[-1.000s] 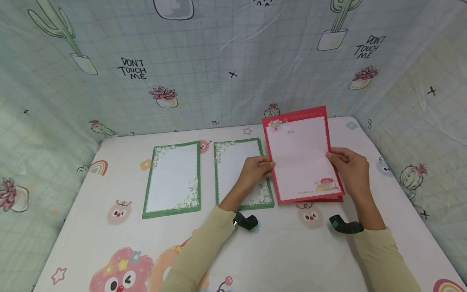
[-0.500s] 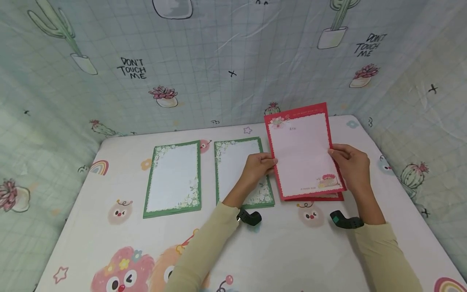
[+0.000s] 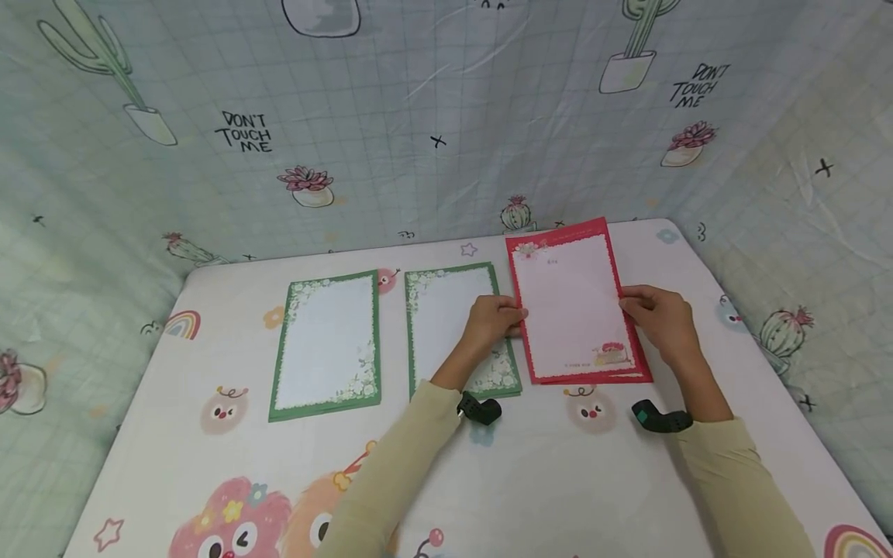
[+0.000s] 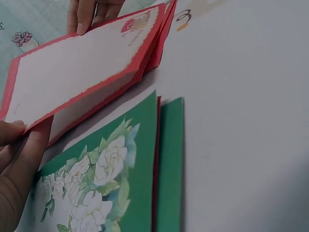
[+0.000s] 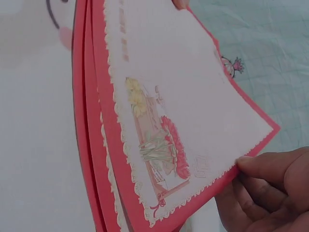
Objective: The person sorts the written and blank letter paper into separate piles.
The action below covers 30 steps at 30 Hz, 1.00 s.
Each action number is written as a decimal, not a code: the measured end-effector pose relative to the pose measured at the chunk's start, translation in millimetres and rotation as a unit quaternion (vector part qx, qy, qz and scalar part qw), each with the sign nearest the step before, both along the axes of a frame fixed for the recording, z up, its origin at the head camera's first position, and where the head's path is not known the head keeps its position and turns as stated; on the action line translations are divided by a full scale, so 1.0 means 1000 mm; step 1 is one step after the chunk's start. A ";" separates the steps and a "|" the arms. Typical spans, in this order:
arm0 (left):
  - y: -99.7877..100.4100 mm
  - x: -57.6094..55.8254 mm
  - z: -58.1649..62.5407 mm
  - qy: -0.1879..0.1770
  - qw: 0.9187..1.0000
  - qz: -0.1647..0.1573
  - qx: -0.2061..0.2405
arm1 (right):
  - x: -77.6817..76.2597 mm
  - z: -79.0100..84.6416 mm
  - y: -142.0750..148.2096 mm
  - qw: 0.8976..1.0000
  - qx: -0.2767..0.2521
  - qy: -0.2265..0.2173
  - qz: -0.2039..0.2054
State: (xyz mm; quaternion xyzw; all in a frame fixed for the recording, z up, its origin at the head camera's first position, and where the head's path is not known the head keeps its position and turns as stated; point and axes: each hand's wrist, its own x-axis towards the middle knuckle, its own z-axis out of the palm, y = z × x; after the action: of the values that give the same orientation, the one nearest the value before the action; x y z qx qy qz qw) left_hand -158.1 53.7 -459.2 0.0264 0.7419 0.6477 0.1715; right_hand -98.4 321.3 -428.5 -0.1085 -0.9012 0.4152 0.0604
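Observation:
A white sheet of paper with a red border (image 3: 568,306) and a small cake picture in its corner is held slightly raised and tilted. My left hand (image 3: 488,324) pinches its left edge, thumb above and fingers beneath. At the opposite edge, the right hand (image 3: 661,322) pinches it between thumb and fingers, as the right wrist view also shows. Below lies a pile of red-bordered sheets (image 3: 643,372), mostly hidden; its layered edges show in the right wrist view. A stack of green-bordered sheets (image 3: 446,310) with white flowers lies beside and partly behind my left hand.
Another stack of green-bordered sheets (image 3: 328,341) lies farther left on the white patterned tablecloth (image 3: 544,480). In the left wrist view, a thin red edge (image 4: 157,145) shows between green layers. A cactus-print curtain (image 3: 391,101) rises behind the table.
The red-bordered sheet first rose slightly, then came down closer to the pile beneath it. Both hands keep their hold, and the right hand has moved slightly left. The green stacks stay put.

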 end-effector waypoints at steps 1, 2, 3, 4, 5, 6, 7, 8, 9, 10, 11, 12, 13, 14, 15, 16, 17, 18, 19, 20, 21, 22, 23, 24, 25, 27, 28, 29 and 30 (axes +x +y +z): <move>0.000 0.000 0.000 -0.002 1.000 -0.002 0.002 | 0.000 -0.001 0.001 1.000 0.001 -0.001 0.001; 0.000 0.000 0.000 -0.002 1.000 -0.005 0.001 | -0.001 -0.001 0.001 1.000 0.003 -0.002 0.001; 0.000 -0.001 -0.001 -0.002 1.000 -0.007 0.001 | 0.000 -0.001 0.002 1.000 0.006 -0.001 0.006; 0.000 -0.001 -0.001 -0.002 1.000 -0.009 0.000 | 0.000 -0.001 0.002 1.000 0.006 -0.001 0.005; 0.000 -0.001 -0.001 -0.001 1.000 -0.010 -0.001 | -0.001 -0.002 0.002 1.000 0.007 -0.003 0.003; 0.000 -0.002 -0.002 0.001 1.000 -0.012 -0.003 | -0.001 -0.002 0.003 1.000 0.008 -0.006 0.002; 0.000 -0.002 -0.002 0.002 1.000 -0.014 -0.005 | -0.001 -0.002 0.003 1.000 0.011 -0.009 0.001; 0.000 -0.002 -0.002 0.002 1.000 -0.015 -0.005 | -0.002 -0.002 0.003 1.000 0.013 -0.012 0.000; 0.000 -0.003 -0.003 0.003 1.000 -0.017 -0.003 | -0.002 -0.003 0.004 1.000 0.015 -0.016 -0.003; 0.000 -0.003 -0.003 0.003 1.000 -0.018 -0.001 | -0.003 -0.003 0.004 1.000 0.016 -0.021 -0.005; 0.000 -0.003 -0.004 0.003 1.000 -0.019 0.001 | -0.004 -0.004 0.004 1.000 0.016 -0.025 -0.008; 0.000 -0.003 -0.004 0.002 1.000 -0.021 0.002 | -0.004 -0.004 0.004 0.999 0.016 -0.029 -0.010; 0.000 -0.003 -0.004 0.002 1.000 -0.022 0.005 | -0.005 -0.005 0.004 0.999 0.015 -0.032 -0.013; 0.001 -0.003 -0.004 0.003 1.000 -0.023 0.004 | -0.005 -0.005 0.004 0.999 0.013 -0.035 -0.016; 0.001 -0.004 -0.004 0.005 1.000 -0.024 0.004 | -0.006 -0.006 0.004 0.999 0.012 -0.037 -0.018; 0.001 -0.004 -0.003 0.009 1.000 -0.025 0.001 | -0.007 -0.007 0.005 0.999 0.013 -0.038 -0.019; 0.001 -0.005 -0.003 0.013 1.000 -0.026 -0.003 | -0.007 -0.007 0.005 0.999 0.014 -0.038 -0.020; 0.001 -0.006 -0.002 0.020 0.999 -0.027 -0.010 | -0.008 -0.008 0.005 0.999 0.016 -0.037 -0.021; 0.001 -0.006 -0.002 0.024 0.999 -0.027 -0.012 | -0.008 -0.009 0.005 0.999 0.019 -0.037 -0.022; 0.002 -0.007 -0.001 0.029 0.999 -0.028 -0.017 | -0.009 -0.009 0.005 0.999 0.022 -0.038 -0.022; 0.002 -0.007 0.000 0.034 0.999 -0.029 -0.021 | -0.009 -0.010 0.005 0.999 0.024 -0.039 -0.022; 0.002 -0.008 0.000 0.038 0.998 -0.031 -0.028 | -0.010 -0.011 0.005 0.999 0.026 -0.042 -0.022; 0.002 -0.008 0.001 0.040 0.998 -0.031 -0.034 | -0.010 -0.011 0.005 0.998 0.027 -0.045 -0.022; 0.003 -0.008 0.002 0.042 0.998 -0.032 -0.039 | -0.011 -0.012 0.005 0.998 0.027 -0.049 -0.022; 0.003 -0.008 0.002 0.042 0.998 -0.032 -0.043 | -0.011 -0.013 0.005 0.998 0.027 -0.052 -0.022; 0.004 -0.008 0.003 0.044 0.997 -0.030 -0.062 | -0.012 -0.015 0.005 0.998 0.029 -0.056 -0.020; 0.005 -0.007 0.003 0.043 0.996 -0.027 -0.068 | -0.012 -0.015 0.005 0.998 0.030 -0.058 -0.019; 0.005 -0.007 0.004 0.043 0.996 -0.025 -0.073 | -0.012 -0.016 0.004 0.998 0.031 -0.058 -0.017; 0.006 -0.006 0.005 0.043 0.996 -0.024 -0.076 | -0.012 -0.017 0.004 0.998 0.032 -0.057 -0.015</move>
State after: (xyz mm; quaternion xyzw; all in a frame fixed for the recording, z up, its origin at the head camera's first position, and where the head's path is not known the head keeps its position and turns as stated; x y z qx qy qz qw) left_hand -164.0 59.6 -454.2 0.0589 0.7946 0.5835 0.1569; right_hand -110.3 325.6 -445.0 -0.1441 -0.9143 0.3781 0.0185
